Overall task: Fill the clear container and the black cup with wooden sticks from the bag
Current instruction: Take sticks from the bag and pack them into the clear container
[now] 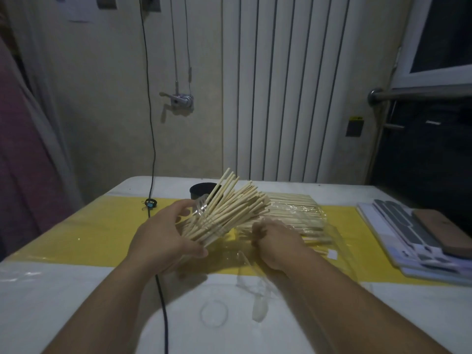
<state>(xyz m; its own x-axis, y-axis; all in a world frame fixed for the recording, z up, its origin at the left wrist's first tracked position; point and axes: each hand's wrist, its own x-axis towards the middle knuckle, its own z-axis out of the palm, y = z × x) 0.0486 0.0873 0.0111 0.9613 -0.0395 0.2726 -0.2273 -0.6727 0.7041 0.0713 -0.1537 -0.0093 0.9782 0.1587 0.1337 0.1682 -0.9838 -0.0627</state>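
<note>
The left hand grips the container, thumb under its base and fingers curled round the far side, holding it tilted off the table. It is crammed with sticks that fan up and to the right. The right hand is curled at the mouth of the bag, but I cannot tell whether it has sticks or only plastic. More sticks lie in the bag just beyond. The cup stands behind the container and looks unfilled. The main risk is the tilt: the loosely fanned sticks could slide out. Forcing more into so full a container may push others out, and the slack plastic could snag a handful.
</note>
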